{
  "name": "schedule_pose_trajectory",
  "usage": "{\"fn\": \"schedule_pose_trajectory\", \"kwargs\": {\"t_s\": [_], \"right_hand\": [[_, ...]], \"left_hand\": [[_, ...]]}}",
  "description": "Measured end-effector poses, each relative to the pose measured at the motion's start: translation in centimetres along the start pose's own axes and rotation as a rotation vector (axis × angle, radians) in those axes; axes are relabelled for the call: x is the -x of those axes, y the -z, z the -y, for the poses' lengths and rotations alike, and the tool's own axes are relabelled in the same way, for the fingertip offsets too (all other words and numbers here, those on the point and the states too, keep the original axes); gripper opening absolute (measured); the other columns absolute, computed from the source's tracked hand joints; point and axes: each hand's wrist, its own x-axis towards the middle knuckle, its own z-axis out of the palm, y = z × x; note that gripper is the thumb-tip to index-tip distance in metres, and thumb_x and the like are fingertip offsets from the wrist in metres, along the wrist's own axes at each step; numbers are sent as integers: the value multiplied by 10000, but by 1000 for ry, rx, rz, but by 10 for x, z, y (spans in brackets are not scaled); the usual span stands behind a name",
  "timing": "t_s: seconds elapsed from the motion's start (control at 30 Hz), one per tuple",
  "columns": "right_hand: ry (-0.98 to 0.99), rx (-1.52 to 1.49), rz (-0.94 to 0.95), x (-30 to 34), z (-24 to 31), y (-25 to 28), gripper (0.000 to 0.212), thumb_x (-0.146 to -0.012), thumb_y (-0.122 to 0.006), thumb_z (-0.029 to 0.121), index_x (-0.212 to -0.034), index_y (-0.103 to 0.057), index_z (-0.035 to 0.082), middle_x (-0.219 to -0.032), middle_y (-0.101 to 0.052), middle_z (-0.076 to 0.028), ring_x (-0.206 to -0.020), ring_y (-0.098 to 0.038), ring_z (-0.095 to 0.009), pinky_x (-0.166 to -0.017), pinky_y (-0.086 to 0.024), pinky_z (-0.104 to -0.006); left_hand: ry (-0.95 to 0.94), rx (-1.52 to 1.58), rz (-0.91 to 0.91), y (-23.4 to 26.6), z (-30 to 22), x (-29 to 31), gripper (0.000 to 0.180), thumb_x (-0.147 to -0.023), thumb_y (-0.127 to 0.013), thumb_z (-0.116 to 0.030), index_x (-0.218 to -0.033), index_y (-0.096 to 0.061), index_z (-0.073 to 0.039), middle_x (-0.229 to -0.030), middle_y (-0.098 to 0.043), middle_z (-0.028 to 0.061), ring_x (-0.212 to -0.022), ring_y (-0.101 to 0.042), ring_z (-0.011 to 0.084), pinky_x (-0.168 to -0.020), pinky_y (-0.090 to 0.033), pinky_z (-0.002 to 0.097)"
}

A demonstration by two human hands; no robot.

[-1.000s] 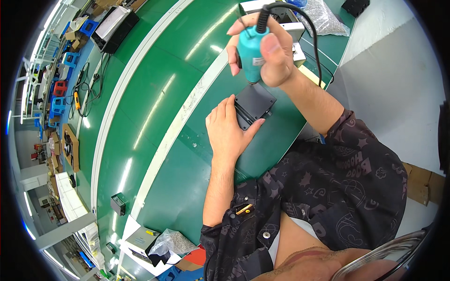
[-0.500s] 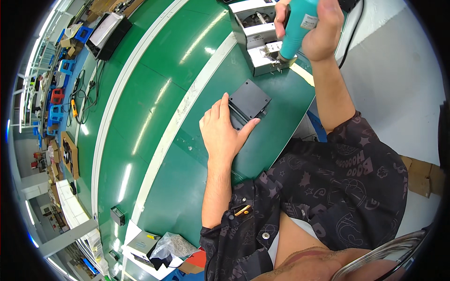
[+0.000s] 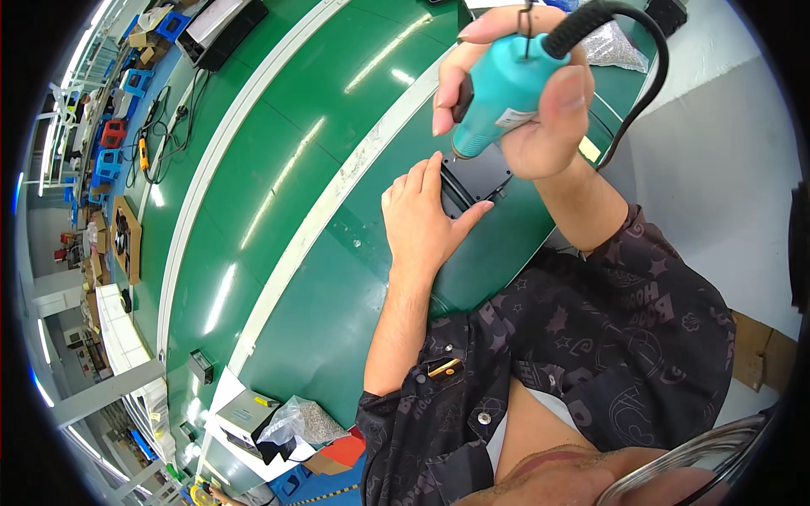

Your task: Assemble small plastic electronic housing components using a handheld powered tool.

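Observation:
My right hand [image 3: 553,122] is wrapped around a teal electric screwdriver [image 3: 504,88] with a black cable at its top end. The tool points down over the far edge of a flat black metal box [image 3: 485,177], and a small screw seems to sit at its tip. Whether the tip touches the box I cannot tell. My left hand [image 3: 418,219] grips the box from its near left side, fingers along one edge and thumb along the other. The right hand and the tool hide part of the box.
A clear bag of small parts [image 3: 614,46] lies beyond my right hand. The green worktop [image 3: 329,329] bears a pale raised strip. At the lower left are a grey box [image 3: 246,413], another bag of small parts [image 3: 316,422] and a small dark block [image 3: 201,366].
The screwdriver has moved left and nearer, from the metal screw feeder to above the black box. My left hand still holds the box. The view has shifted slightly.

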Motion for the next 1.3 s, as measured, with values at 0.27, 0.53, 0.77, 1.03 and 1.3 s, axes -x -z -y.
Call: {"fn": "schedule_pose_trajectory", "kwargs": {"t_s": [0.27,0.53,0.77,1.03,1.3], "right_hand": [[29,75,108,0,-25,-6,524,-1080,-400,453,-1257,-514,-27,-809,-683,-160,-605,-649,-207,-531,-524,-259],[7,147,204,10,-46,-2,485,-1031,-477,372,-1264,-537,-49,-807,-659,-144,-601,-618,-202,-526,-531,-303],[63,111,231,4,-33,13,520,-1077,-449,440,-1322,-522,-12,-885,-676,-146,-583,-622,-214,-514,-531,-301],[459,161,33,-27,41,89,487,-1117,-394,444,-1305,-470,1,-897,-684,-138,-631,-670,-209,-480,-555,-265],[4,95,19,-24,27,115,398,-1118,-398,339,-1302,-464,-8,-905,-688,-142,-564,-639,-202,-450,-550,-279]], "left_hand": [[-12,21,-31,-1,4,2,840,-740,-872,-510,-1377,-593,-37,-1251,-662,111,-1079,-612,307,-985,-434,414],[-43,31,-20,-1,6,1,820,-735,-876,-502,-1354,-606,-37,-1255,-659,110,-1076,-614,306,-985,-437,415],[-12,-6,2,-3,2,0,812,-735,-880,-504,-1353,-623,-45,-1260,-667,109,-1071,-624,303,-995,-441,417],[-4,-37,7,-6,1,-7,858,-722,-891,-520,-1383,-618,-44,-1280,-672,107,-1086,-634,292,-1019,-440,408],[-21,-51,-35,-12,5,-14,879,-741,-868,-535,-1405,-592,-31,-1288,-647,119,-1071,-619,306,-1012,-443,417]]}}
